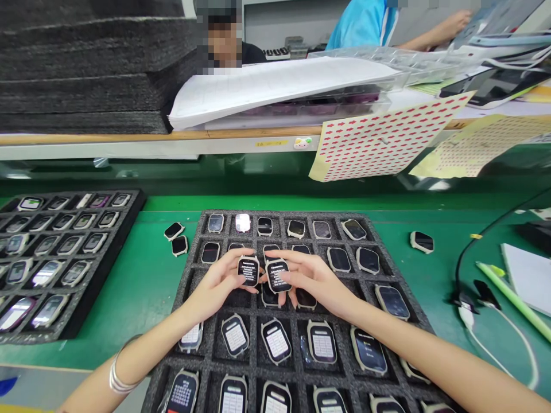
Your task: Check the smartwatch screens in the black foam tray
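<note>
My left hand (220,279) grips a smartwatch without a strap (248,271), its lit screen showing a text list. A second strapless smartwatch (278,275), with a similar list on its screen, is held in my right hand (316,278). Both watches are side by side above a black foam tray (297,312) divided into compartments. Many compartments hold more watch bodies; some show white screens, such as one watch (322,342) near the middle, and others are dark. My hands hide part of the tray's middle rows.
Another foam tray of watches (124,215) lies at left. Two loose watches (174,230) sit between the trays, and one watch (422,241) at right. Cables (467,315), a green pen (512,298) and stacked foam (86,74) surround the work area. Two people are beyond the shelf.
</note>
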